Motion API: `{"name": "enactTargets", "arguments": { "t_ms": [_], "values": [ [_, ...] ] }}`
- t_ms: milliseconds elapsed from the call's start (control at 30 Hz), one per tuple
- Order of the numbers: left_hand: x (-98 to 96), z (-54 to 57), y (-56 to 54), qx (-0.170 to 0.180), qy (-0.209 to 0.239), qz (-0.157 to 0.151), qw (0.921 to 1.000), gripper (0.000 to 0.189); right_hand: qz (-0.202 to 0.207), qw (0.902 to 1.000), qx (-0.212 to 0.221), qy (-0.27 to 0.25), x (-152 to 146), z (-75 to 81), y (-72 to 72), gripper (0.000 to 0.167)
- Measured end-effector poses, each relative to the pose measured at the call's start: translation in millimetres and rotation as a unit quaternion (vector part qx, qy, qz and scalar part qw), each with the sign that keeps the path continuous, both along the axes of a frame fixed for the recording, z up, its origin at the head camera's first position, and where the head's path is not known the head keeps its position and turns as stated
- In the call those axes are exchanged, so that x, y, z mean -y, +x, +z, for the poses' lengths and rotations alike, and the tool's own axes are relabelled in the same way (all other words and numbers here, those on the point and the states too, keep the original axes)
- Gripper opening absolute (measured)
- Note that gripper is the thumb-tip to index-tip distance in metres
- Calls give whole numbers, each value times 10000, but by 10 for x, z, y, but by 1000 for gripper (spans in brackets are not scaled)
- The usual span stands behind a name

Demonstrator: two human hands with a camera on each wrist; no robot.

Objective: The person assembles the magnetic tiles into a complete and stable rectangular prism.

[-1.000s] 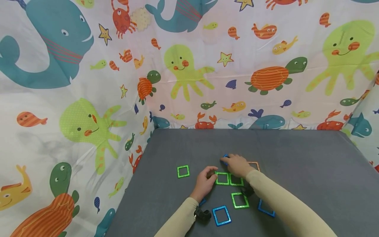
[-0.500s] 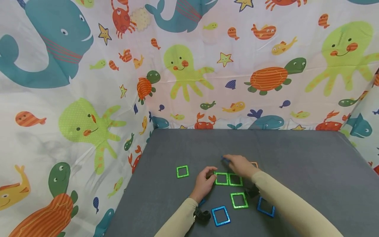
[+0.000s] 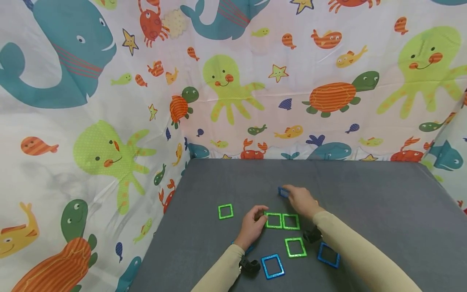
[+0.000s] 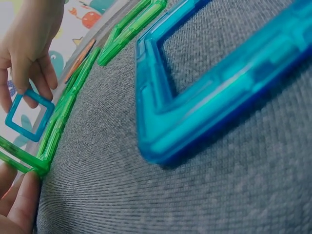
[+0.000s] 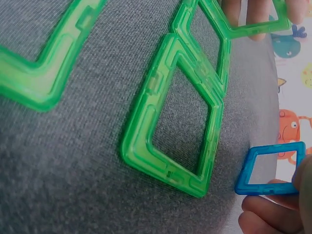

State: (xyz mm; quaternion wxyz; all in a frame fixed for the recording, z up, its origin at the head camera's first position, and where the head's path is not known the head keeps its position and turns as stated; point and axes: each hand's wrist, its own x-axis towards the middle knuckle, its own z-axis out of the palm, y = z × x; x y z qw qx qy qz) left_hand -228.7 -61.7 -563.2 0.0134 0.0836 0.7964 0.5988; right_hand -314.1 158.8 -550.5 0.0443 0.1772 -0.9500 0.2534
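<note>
My right hand [image 3: 302, 201] holds a blue square magnetic tile [image 5: 246, 168] by one side, raised past two flat green square tiles. The green tiles, the left one [image 3: 273, 227] and the right one [image 3: 291, 228], lie joined edge to edge. At their left end, my left hand [image 3: 251, 227] grips another green tile [image 5: 261, 30], which stands up from the joined pair in the right wrist view. My left fingers [image 4: 27, 200] pinch it near its lower corner. From the head, that standing tile is mostly hidden by the left hand.
Nearer me lie a loose green tile [image 3: 296, 255], a blue tile [image 3: 275, 275] and another blue tile [image 3: 328, 263]. One more blue tile [image 3: 249, 249] peeks out beneath the left forearm. A green tile [image 3: 226, 217] sits off to the left. An orange tile [image 4: 80, 58] lies beyond the green ones.
My right hand has shifted slightly back and right, turning the blue tile so more of its frame shows. It now covers the orange tile in the head view. The left hand stays put.
</note>
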Motion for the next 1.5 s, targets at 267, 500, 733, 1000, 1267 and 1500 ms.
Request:
{"name": "enactTargets", "arguments": {
  "t_ms": [267,500,733,1000,1267,1500],
  "values": [
    [9,-93,-29,-134,-53,-76,9999,30,-229,9990,-372,-90,-22,-6,0,35],
    [38,-232,-100,-33,-3,-164,9999,30,-187,9989,-399,-164,-20,18,42,32],
    [52,-223,-103,-2,-16,-190,9998,31,161,9978,-609,-194,59,38,100,30],
    [50,-218,-109,-35,67,-235,9997,30,494,9936,-971,-295,145,22,190,27],
    [59,-208,-128,-43,56,-247,9997,31,860,9873,-1289,-342,174,-27,209,27],
    [59,-200,-120,-8,61,-247,9997,32,1037,9844,-1397,-262,217,-44,238,25]
  ]
}}
